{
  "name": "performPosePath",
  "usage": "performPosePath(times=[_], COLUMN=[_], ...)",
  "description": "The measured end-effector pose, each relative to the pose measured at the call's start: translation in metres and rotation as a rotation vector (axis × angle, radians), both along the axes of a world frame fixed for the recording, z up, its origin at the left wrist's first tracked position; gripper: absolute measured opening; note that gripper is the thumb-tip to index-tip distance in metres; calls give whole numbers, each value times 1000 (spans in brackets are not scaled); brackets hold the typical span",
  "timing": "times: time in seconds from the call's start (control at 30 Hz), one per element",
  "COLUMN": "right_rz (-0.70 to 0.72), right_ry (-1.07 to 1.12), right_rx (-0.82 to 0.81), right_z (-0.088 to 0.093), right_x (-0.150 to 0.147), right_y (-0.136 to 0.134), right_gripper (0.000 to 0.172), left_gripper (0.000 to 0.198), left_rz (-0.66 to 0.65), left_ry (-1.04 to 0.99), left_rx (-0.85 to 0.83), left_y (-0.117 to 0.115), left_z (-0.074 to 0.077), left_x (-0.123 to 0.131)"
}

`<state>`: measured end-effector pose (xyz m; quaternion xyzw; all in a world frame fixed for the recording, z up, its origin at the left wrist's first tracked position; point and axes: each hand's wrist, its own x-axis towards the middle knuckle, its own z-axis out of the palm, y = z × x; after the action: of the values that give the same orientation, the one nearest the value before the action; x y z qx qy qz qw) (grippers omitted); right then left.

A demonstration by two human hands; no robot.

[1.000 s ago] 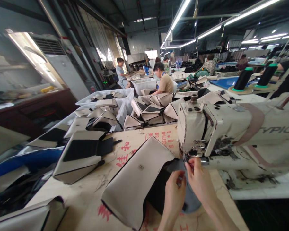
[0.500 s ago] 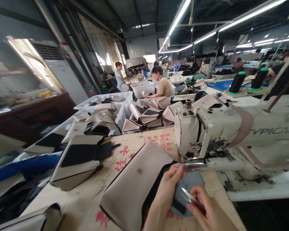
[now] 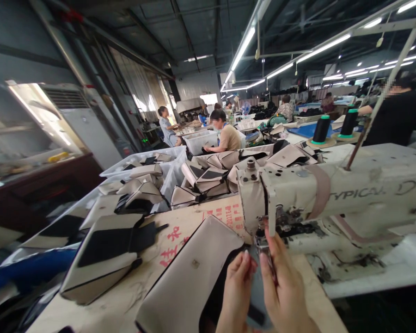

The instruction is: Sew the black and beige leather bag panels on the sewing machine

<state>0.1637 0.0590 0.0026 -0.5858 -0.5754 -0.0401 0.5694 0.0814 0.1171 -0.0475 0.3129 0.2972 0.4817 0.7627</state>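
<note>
My left hand is closed, thumb and forefinger pinched together over a grey piece just below the presser foot; what they pinch is too small to make out. Up at the needle area of the white sewing machine reach the stretched fingers of my right hand. A narrow shiny strip between its thumb and fingers looks like the thread snips, mostly hidden. Left of my hands a beige bag piece with black edging and a small metal fitting lies on the wooden table.
Another beige and black bag piece lies on the tabletop to the left. Behind it, clear plastic bins hold several more. Two black thread cones stand behind the machine. A co-worker sits beyond the bins.
My right hand has moved up from the grey piece to the needle area, its fingers straightened; the snips' blades no longer show. My left hand has shifted slightly lower. The view has turned right.
</note>
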Motion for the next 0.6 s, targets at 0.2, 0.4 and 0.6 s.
performPosePath(times=[0.2,0.4,0.6], right_rz=[-5,284,308], right_ry=[292,-80,-27], right_rx=[4,-13,-206], right_z=[11,-5,12], right_x=[-11,19,30], right_y=[18,22,18], right_gripper=[31,24,28], left_gripper=[26,20,20], left_rz=[-19,126,108], left_ry=[206,56,61], left_rx=[39,3,-9], left_y=[0,28,30], left_z=[10,1,4], left_x=[2,15,18])
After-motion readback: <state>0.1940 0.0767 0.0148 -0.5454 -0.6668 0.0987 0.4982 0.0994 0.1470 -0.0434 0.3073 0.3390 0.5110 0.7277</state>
